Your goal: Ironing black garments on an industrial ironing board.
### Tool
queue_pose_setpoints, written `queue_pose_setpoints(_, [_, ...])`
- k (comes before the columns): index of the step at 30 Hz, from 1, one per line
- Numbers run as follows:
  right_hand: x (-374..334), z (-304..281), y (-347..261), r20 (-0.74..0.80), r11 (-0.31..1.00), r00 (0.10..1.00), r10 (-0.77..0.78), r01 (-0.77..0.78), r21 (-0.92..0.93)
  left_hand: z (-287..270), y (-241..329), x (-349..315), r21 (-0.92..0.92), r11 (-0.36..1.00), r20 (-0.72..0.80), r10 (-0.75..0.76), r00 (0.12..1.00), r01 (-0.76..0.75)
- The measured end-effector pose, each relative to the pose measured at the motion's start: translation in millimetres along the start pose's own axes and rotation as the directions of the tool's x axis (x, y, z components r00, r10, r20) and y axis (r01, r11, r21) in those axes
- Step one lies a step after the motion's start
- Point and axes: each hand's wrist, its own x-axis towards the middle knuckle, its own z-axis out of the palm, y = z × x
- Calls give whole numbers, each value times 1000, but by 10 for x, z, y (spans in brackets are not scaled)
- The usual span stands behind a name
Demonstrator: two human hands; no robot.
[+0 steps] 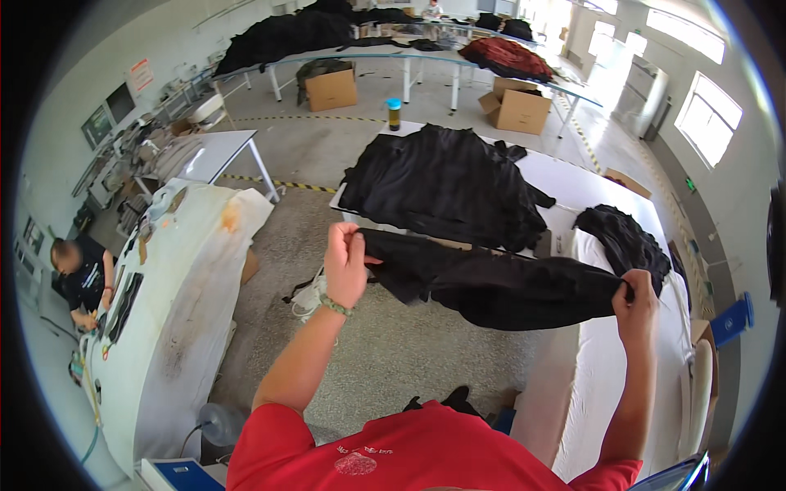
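A black garment (508, 286) is stretched sideways in the air between my two hands. My left hand (345, 260) pinches its left end between thumb and fingers. Its right end is gripped by my right hand (635, 299), with the fingers closed round the cloth. What kind of garment it is cannot be made out. Just beyond it, a large heap of black garments (446, 176) lies on the white table (565, 176). A smaller black pile (622, 237) sits to the right, near my right hand.
A bottle with a blue cap (394, 114) stands at the table's far edge. To my right runs a white-covered board (573, 393). On the left, a person (86, 278) works at another covered table (184, 327). Cardboard boxes (520, 110) stand farther back.
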Motion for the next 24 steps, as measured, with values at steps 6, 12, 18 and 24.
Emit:
queue_pose_setpoints(6, [634,634,-134,120,960,959,-258,241,140,-444,-60,705,691,651,91,354,931,-315])
queue_pose_setpoints(12, [987,1101,-58,350,859,789,-504,420,292,-469,-330,1379,836,479,130,304,944,-269])
queue_pose_setpoints(18, [1782,1747,606,316,935,889,-333,268,232,-3,-447,1473,722,654,378,-100,920,-226])
queue_pose_setpoints(24, [2277,2340,753,336,943,912,-234,129,308,121,-612,1700,744,296,608,71,791,-598])
